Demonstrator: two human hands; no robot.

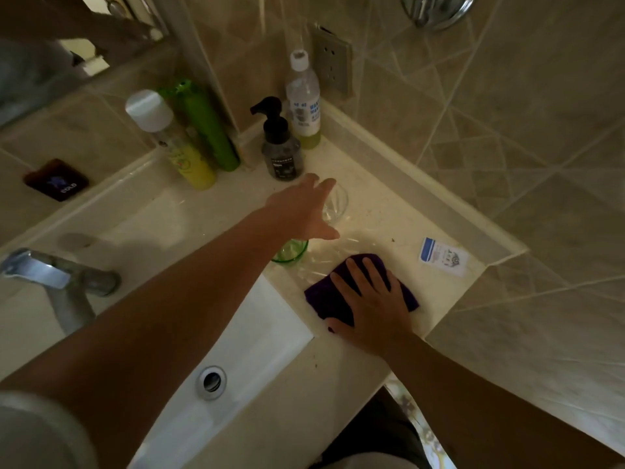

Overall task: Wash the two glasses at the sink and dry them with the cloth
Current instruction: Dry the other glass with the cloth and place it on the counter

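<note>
Cream surface (389,211) right of the sink (257,319): my left hand (301,211), fingers spread, nears the clear glass (334,203), the green glass (291,252) beneath its wrist, where I judge a knock likely; right hand (372,306) flat on the purple cloth (321,296).

A home bathroom: tiled walls (507,130), sink (257,333), tap (57,282), toiletry bottles (199,130).
</note>
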